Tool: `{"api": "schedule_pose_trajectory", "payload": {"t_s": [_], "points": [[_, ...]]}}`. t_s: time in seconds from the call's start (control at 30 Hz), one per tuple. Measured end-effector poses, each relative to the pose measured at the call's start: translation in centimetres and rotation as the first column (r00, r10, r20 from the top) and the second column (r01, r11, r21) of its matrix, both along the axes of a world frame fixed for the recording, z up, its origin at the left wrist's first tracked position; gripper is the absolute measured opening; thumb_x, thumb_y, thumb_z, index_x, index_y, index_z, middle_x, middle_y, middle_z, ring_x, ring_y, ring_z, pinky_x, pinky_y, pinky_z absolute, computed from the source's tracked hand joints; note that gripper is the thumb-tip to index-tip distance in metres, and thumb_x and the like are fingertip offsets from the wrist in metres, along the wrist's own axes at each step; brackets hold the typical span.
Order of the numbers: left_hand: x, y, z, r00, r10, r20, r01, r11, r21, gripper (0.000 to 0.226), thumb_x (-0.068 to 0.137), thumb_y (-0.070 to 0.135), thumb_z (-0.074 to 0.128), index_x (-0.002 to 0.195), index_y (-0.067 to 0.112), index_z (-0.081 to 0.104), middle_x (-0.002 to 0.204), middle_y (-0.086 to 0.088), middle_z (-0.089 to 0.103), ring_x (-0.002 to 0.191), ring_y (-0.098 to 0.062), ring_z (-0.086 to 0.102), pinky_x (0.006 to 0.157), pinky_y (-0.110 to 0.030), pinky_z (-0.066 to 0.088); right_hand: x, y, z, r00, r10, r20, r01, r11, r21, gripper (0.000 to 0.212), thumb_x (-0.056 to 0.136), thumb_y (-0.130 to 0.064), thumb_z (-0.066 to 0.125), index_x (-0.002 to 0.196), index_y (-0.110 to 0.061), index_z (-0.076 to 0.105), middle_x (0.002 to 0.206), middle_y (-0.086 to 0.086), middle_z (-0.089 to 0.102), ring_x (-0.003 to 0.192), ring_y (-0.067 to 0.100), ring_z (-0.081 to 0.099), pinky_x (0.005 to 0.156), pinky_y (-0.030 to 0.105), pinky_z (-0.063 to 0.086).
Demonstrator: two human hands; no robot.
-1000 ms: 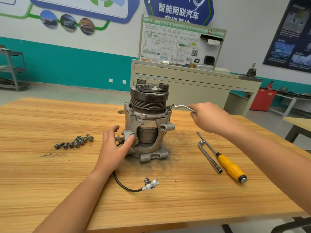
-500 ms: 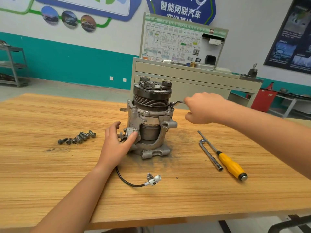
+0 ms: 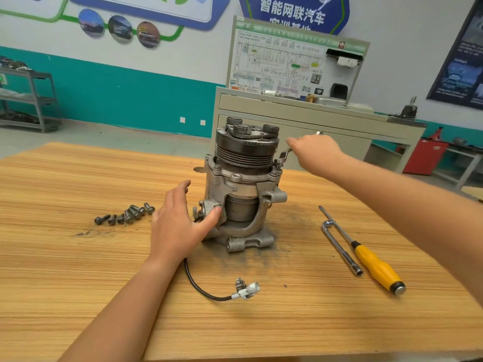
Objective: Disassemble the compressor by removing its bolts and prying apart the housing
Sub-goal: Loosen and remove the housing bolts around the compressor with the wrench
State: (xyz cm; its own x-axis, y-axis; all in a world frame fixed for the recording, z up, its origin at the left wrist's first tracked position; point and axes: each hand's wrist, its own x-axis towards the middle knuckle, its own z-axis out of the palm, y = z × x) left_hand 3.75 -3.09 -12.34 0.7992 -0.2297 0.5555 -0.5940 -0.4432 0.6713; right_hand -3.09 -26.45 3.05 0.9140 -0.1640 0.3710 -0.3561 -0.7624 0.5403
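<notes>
The grey compressor (image 3: 243, 184) stands upright on the wooden table (image 3: 78, 270), its dark pulley on top. My left hand (image 3: 180, 226) presses against its lower left side, thumb on a mounting lug, fingers spread. My right hand (image 3: 312, 150) is closed on a thin metal wrench (image 3: 283, 155) whose end sits on a bolt at the housing's upper right rim. Several removed bolts (image 3: 125, 215) lie in a row to the left. A black cable with a white connector (image 3: 245, 291) trails from the base toward me.
A yellow-handled screwdriver (image 3: 376, 267) and an L-shaped socket wrench (image 3: 339, 246) lie to the right of the compressor. Dark grime surrounds the base. A grey cabinet with a diagram board (image 3: 287, 100) stands behind the table. Metal shelving (image 3: 28, 100) is far left.
My right hand has swung the wrench from the right round toward the far side of the compressor, closer to the pulley. My left hand has stayed braced on the housing.
</notes>
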Motion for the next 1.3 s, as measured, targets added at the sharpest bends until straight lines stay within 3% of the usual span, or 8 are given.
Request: {"api": "schedule_pose_trajectory", "payload": {"t_s": [0.07, 0.2, 0.4, 0.47, 0.6, 0.8, 1.03, 1.3], "points": [[-0.2, -0.1, 0.3, 0.996, 0.053, 0.076, -0.058, 0.996, 0.066, 0.065, 0.082, 0.054, 0.058, 0.136, 0.020, 0.041, 0.128, 0.002, 0.053, 0.114, -0.018, 0.052, 0.105, -0.053, 0.024, 0.4, -0.6, -1.2, 0.990, 0.062, 0.130, -0.067, 0.997, 0.034, 0.039, 0.090, 0.005, 0.037, 0.127, -0.006, 0.043, 0.095, 0.012, 0.063, 0.084, 0.031, 0.059, 0.056, 0.033, 0.036], [-0.7, -0.4, 0.7, 0.998, 0.008, 0.069, -0.019, 0.987, 0.157, 0.060, 0.079, 0.055, 0.038, 0.123, 0.019, 0.055, 0.121, 0.005, 0.060, 0.113, -0.016, 0.053, 0.109, -0.050, 0.015, -0.6, -1.0, -3.4, 0.952, 0.110, 0.284, -0.162, 0.973, 0.167, 0.035, 0.097, -0.008, 0.035, 0.132, -0.007, 0.042, 0.090, 0.013, 0.067, 0.077, 0.032, 0.060, 0.061, 0.031, 0.030], [-0.1, -0.2, 1.2, 0.993, -0.085, 0.085, 0.070, 0.983, 0.168, 0.082, 0.073, 0.061, 0.023, 0.127, 0.010, 0.057, 0.126, -0.006, 0.061, 0.119, -0.022, 0.052, 0.110, -0.041, 0.020, -4.6, 1.1, -4.6, 0.850, -0.022, 0.526, -0.356, 0.712, 0.605, 0.026, 0.099, -0.020, 0.035, 0.117, -0.009, 0.050, 0.069, 0.003, 0.051, 0.065, 0.024, 0.051, 0.056, 0.031, 0.034], [0.2, -0.2, 1.1, 0.994, -0.096, 0.042, 0.090, 0.987, 0.134, 0.078, 0.075, 0.058, 0.025, 0.128, 0.010, 0.056, 0.127, -0.008, 0.060, 0.119, -0.026, 0.051, 0.107, -0.043, 0.028, -5.9, 2.6, -4.8, 0.857, -0.064, 0.511, -0.362, 0.630, 0.687, 0.022, 0.098, -0.021, 0.037, 0.106, -0.010, 0.054, 0.072, 0.004, 0.053, 0.069, 0.024, 0.052, 0.056, 0.031, 0.034], [0.3, -0.1, 0.8, 0.992, -0.129, -0.003, 0.129, 0.989, 0.078, 0.066, 0.080, 0.051, 0.032, 0.130, 0.015, 0.055, 0.127, -0.005, 0.060, 0.118, -0.026, 0.052, 0.095, -0.042, 0.041, -7.4, 5.3, -6.0, 0.908, -0.011, 0.419, -0.324, 0.615, 0.719, 0.031, 0.098, -0.032, 0.033, 0.094, -0.014, 0.059, 0.083, 0.005, 0.061, 0.081, 0.027, 0.055, 0.064, 0.032, 0.040], [0.3, 0.4, 0.6, 0.987, -0.160, 0.014, 0.160, 0.987, -0.019, 0.046, 0.089, 0.040, 0.057, 0.127, 0.014, 0.056, 0.119, 0.001, 0.061, 0.108, -0.011, 0.052, 0.086, -0.027, 0.038, -7.9, 6.7, -6.3, 0.887, -0.065, 0.458, -0.340, 0.579, 0.741, 0.033, 0.095, -0.026, 0.040, 0.063, -0.023, 0.043, 0.061, -0.004, 0.047, 0.058, 0.015, 0.044, 0.048, 0.028, 0.028], [-0.3, 1.9, 1.2, 0.973, -0.183, 0.143, 0.195, 0.978, -0.077, 0.027, 0.079, 0.015, 0.073, 0.104, 0.016, 0.064, 0.098, 0.008, 0.063, 0.093, -0.007, 0.056, 0.078, -0.006, 0.036, -8.4, 5.7, -5.5, 0.881, -0.097, 0.462, -0.227, 0.772, 0.594, 0.023, 0.097, -0.022, 0.036, 0.110, -0.012, 0.053, 0.081, 0.010, 0.061, 0.074, 0.032, 0.057, 0.060, 0.037, 0.044], [-0.4, 1.8, 0.8, 0.974, -0.166, 0.154, 0.178, 0.981, -0.072, 0.025, 0.079, 0.016, 0.073, 0.102, 0.012, 0.065, 0.094, 0.007, 0.062, 0.091, -0.010, 0.057, 0.077, -0.011, 0.036, -7.1, 4.7, -4.1, 0.964, -0.089, 0.249, -0.030, 0.899, 0.438, 0.027, 0.094, -0.016, 0.039, 0.118, -0.018, 0.052, 0.091, 0.007, 0.063, 0.083, 0.029, 0.059, 0.063, 0.035, 0.044]]}}
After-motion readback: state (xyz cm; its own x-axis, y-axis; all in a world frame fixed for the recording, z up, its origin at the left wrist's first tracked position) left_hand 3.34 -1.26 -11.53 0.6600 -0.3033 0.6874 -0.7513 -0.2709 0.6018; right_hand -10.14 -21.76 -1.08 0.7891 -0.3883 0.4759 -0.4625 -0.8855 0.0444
